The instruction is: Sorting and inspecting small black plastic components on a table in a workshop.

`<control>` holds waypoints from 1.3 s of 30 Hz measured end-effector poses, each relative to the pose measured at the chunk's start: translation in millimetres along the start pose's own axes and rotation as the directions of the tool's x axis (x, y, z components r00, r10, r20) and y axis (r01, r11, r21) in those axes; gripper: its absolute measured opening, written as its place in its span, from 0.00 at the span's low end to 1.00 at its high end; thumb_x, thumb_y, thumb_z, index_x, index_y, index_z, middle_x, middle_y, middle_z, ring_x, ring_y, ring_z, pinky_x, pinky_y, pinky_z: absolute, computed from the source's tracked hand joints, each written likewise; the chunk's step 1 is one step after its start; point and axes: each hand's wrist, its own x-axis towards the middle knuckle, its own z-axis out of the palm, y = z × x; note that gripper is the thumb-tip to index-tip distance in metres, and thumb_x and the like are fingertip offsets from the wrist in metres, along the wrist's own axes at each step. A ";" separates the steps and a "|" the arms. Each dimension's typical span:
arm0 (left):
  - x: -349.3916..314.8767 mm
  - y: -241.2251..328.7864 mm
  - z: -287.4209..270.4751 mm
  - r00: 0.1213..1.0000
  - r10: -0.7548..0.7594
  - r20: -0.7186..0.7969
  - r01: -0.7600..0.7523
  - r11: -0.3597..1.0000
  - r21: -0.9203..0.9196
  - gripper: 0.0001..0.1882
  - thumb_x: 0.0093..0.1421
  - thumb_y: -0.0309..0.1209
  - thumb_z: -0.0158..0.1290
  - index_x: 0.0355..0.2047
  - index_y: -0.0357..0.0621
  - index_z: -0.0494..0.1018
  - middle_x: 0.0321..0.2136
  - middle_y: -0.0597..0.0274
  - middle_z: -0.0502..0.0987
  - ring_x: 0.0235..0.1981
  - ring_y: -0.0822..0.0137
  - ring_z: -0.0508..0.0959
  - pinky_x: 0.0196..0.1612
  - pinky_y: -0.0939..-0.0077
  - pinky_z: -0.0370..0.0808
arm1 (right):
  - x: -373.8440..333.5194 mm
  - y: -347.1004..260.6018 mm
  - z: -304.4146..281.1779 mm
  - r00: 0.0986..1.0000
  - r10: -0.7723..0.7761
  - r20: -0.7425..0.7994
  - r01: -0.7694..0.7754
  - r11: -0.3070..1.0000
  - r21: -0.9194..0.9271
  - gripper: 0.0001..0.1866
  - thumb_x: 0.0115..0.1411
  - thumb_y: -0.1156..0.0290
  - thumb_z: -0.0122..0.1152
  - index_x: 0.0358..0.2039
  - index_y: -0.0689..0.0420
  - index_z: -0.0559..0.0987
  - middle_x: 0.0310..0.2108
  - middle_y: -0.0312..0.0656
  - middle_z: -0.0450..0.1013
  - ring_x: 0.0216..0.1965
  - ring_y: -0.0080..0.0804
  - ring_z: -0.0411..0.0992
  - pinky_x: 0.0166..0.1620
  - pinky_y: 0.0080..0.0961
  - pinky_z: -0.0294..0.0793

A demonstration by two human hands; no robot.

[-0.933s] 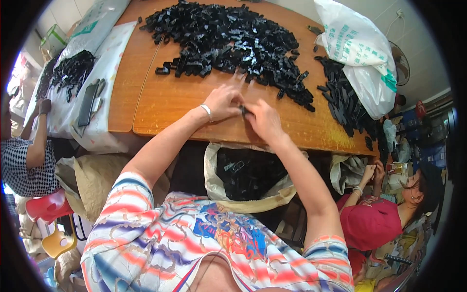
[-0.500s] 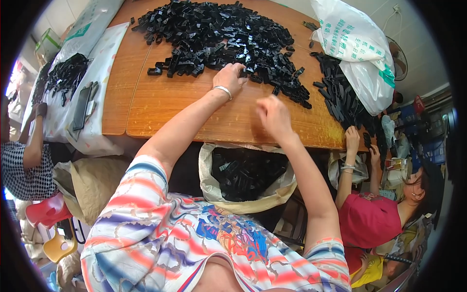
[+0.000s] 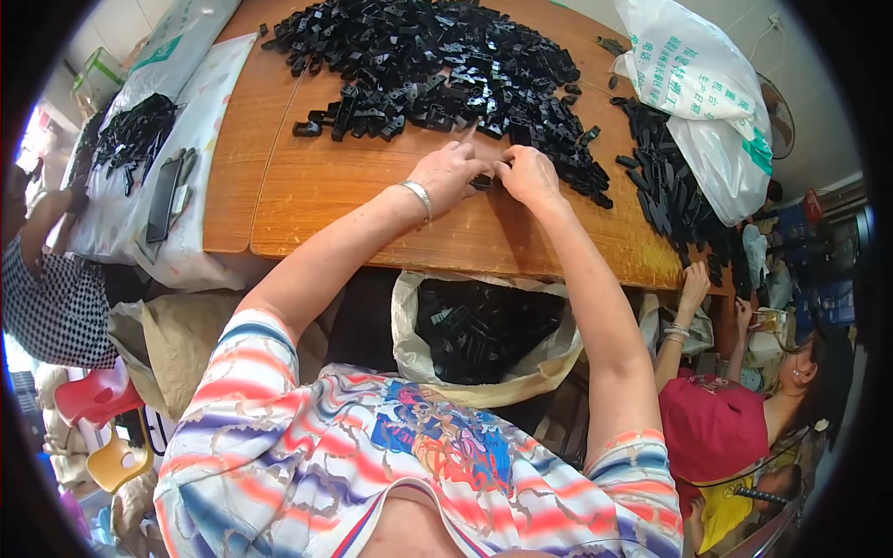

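My left hand (image 3: 448, 177), with a bangle on its wrist, is closed round a small black plastic part (image 3: 481, 182) just above the wooden table. Close against it, my right hand (image 3: 530, 177) has its fingers pinched together by the same spot. Anything between those right fingertips is too small to make out. Beyond both hands spreads a large heap of glossy black plastic parts (image 3: 419, 56). Below the table's near edge, an open woven sack (image 3: 406, 321) in front of me holds more black parts (image 3: 488, 330).
Long black pieces (image 3: 656, 172) lie at right beside a white plastic bag (image 3: 712, 93). A co-worker in a red top (image 3: 716, 423) reaches there. At left, a plastic-covered table (image 3: 209, 121) bears dark parts and a phone-like slab (image 3: 164, 200); another person (image 3: 60, 307) stands beside it.
My left hand has drawn back from the heap's edge with a black part. My right hand has moved up to meet it. The view has shifted slightly.
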 end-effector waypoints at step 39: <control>-18.7 -6.7 9.0 0.953 -0.242 -0.183 0.221 0.967 -0.125 0.12 0.51 0.32 0.63 0.36 0.44 0.78 0.36 0.59 0.73 0.43 0.56 0.72 0.47 0.65 0.72 | -36.9 -14.1 11.7 0.905 -0.369 -0.211 0.410 0.889 0.203 0.08 0.53 0.77 0.63 0.35 0.60 0.80 0.35 0.46 0.71 0.35 0.47 0.74 0.39 0.38 0.75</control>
